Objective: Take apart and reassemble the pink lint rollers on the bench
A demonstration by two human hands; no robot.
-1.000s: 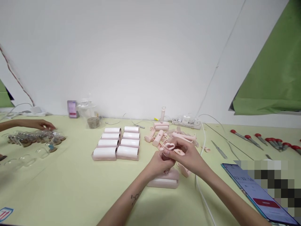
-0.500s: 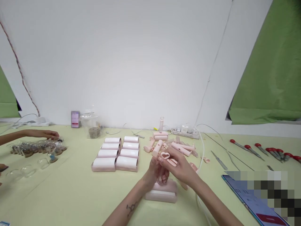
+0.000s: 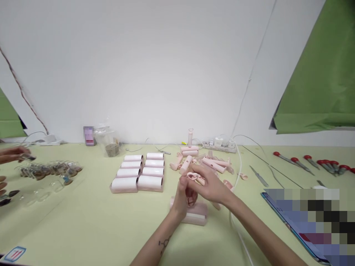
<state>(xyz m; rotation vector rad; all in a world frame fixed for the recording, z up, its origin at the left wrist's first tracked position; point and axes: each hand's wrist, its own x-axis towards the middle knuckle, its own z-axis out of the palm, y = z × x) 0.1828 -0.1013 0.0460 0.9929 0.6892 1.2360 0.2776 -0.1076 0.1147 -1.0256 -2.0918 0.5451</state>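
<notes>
My left hand (image 3: pixel 181 199) is closed around the lower part of a pink handle with a heart-shaped loop (image 3: pixel 192 176) at its top. My right hand (image 3: pixel 215 184) pinches the same handle near the loop, fingertips touching those of the left. The handle's lower end is mostly hidden by my fingers. Beneath both hands lies a pale pink roller case (image 3: pixel 198 218) with a white strip along it, partly covered by my left hand. Just beyond, loose pink plastic parts (image 3: pixel 213 164) are heaped on the table.
White rolls in pink cases (image 3: pixel 126 183) stand in two columns left of centre. A similar handle (image 3: pixel 190 138) stands upright at the back. Red-ended tools (image 3: pixel 302 166), a phone (image 3: pixel 294 225) and a white cable (image 3: pixel 240 236) lie right. A co-worker's hand (image 3: pixel 16 153) is near small glass domes (image 3: pixel 50 168).
Both hands stay together on the handle, and the heart loop has tilted flatter. The camera view has shifted slightly. The co-worker's hand has moved left, away from the domes, holding something small.
</notes>
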